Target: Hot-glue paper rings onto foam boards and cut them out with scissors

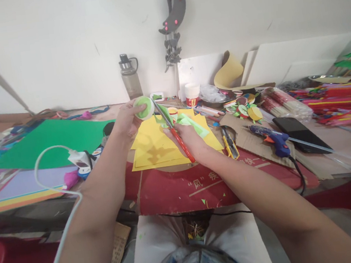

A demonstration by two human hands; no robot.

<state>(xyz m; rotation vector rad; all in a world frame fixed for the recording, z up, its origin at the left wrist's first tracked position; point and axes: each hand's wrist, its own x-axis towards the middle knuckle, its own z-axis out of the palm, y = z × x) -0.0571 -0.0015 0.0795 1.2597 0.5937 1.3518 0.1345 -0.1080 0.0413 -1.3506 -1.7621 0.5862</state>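
Note:
My left hand (129, 117) is closed on a round piece with a light green face and a pale rim (144, 108), held above yellow sheets (151, 145). In my right hand (189, 140) are scissors with red handles (182, 144), their blades pointing up and left beside the round piece. A bit of green paper (162, 115) hangs by the blades. Light green paper (194, 124) lies on the yellow sheets behind my right hand.
Right of the yellow sheets are a yellow cutter (229, 142), a blue glue gun (277, 142) and a black phone (302, 134). A paper cup (192, 94) and a bottle (131, 79) stand at the back. Green card (54, 141) and a white cable (58, 233) are at left.

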